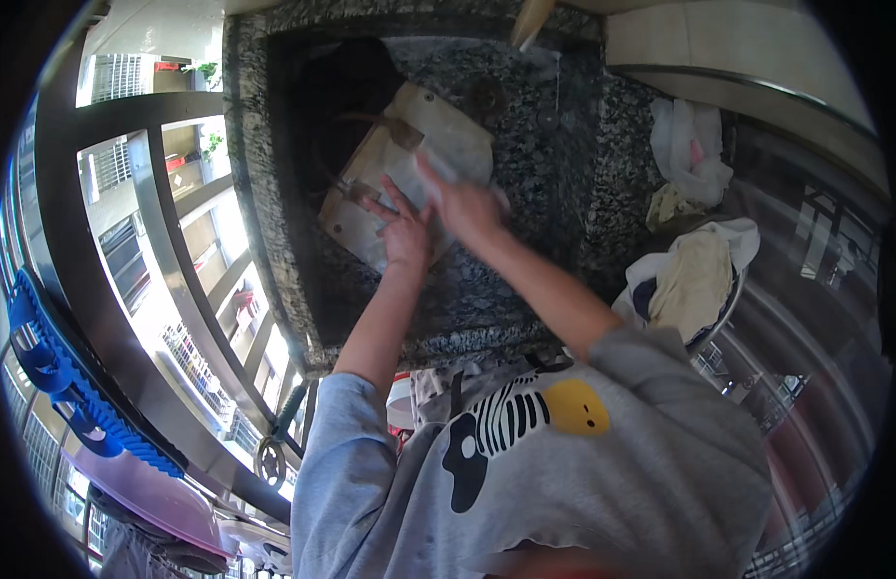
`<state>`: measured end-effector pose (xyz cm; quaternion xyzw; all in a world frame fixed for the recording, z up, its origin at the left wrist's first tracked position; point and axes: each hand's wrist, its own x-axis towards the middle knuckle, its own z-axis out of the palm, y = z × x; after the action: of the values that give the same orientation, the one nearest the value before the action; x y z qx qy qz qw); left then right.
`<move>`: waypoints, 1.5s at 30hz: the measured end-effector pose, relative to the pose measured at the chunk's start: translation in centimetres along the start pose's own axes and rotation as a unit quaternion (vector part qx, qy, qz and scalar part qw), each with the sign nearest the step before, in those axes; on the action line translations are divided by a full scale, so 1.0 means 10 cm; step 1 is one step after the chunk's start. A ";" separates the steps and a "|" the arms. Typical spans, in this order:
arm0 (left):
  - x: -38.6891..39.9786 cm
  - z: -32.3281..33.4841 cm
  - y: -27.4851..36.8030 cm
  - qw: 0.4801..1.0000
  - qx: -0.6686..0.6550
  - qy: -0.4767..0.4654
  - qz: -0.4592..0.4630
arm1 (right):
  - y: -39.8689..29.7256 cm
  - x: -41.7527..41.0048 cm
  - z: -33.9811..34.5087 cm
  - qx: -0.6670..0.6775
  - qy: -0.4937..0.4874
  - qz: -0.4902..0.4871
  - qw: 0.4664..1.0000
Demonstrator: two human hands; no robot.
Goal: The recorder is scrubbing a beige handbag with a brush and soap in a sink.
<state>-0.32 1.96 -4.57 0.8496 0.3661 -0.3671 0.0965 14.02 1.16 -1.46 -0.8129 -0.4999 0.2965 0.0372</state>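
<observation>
A pale flat bag (462, 145) with brown trim and brown strap tabs lies tilted in a dark granite sink (542, 246). My left hand (404, 235) rests on the bag's face with its fingers spread, close to the lower strap tab (361, 189). Just to its right, my right hand (470, 210) is on the bag, index finger stretched towards the upper strap tab (406, 135). Motion blurs this hand. Something whitish shows along its far side, but I cannot tell whether it is held.
A dark soft item (354, 79) lies behind the bag. A wooden handle (532, 23) juts in at the top. To the right are a white plastic bag (690, 152) and piled cloths (690, 279). Metal window bars (159, 203), a blue brush-like item (79, 391) and a pink basin (151, 499) are at left.
</observation>
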 end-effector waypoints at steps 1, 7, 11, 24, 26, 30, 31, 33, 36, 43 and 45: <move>0.06 0.12 0.01 0.999 0.017 0.024 -0.037 | 0.10 -0.15 0.13 0.035 0.063 -0.098 0.993; -0.09 -0.47 0.12 0.998 0.018 0.018 0.049 | 0.22 1.01 -0.45 -0.010 0.115 0.003 0.993; -0.01 -0.41 0.11 0.999 0.024 0.017 0.039 | 0.32 0.27 0.35 -0.051 0.244 -0.146 0.957; 0.02 -0.33 0.21 0.993 0.109 0.029 0.016 | 0.41 0.03 0.13 0.027 0.098 -0.107 0.989; -0.05 -0.36 0.18 0.996 0.064 0.025 0.053 | 0.31 0.73 -0.38 0.126 0.032 0.046 0.990; 0.02 -0.43 0.24 0.997 0.065 0.022 0.026 | 0.28 0.46 -0.13 0.085 0.088 0.021 0.992; 0.04 -0.33 0.18 0.993 0.113 -0.023 0.014 | 0.12 0.06 -0.01 0.041 0.032 0.015 0.999; 0.06 -0.17 0.21 0.992 0.128 0.005 -0.011 | 0.12 -0.30 0.03 -0.009 -0.019 0.020 1.000; 0.09 -0.33 0.25 0.993 0.107 0.047 0.002 | 0.51 0.13 -0.09 -0.030 0.047 0.016 0.998; 0.07 -0.21 0.21 0.991 0.129 0.019 -0.001 | 0.23 -0.11 0.07 0.014 0.090 0.028 0.995; 0.03 -0.28 0.22 0.992 0.123 0.035 0.013 | 0.36 -0.27 0.05 -0.036 0.074 -0.035 0.996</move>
<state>2.89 1.75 -2.97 0.8723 0.3099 -0.3779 -0.0173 15.72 -3.05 -1.97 -0.8156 -0.5339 0.2162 0.0550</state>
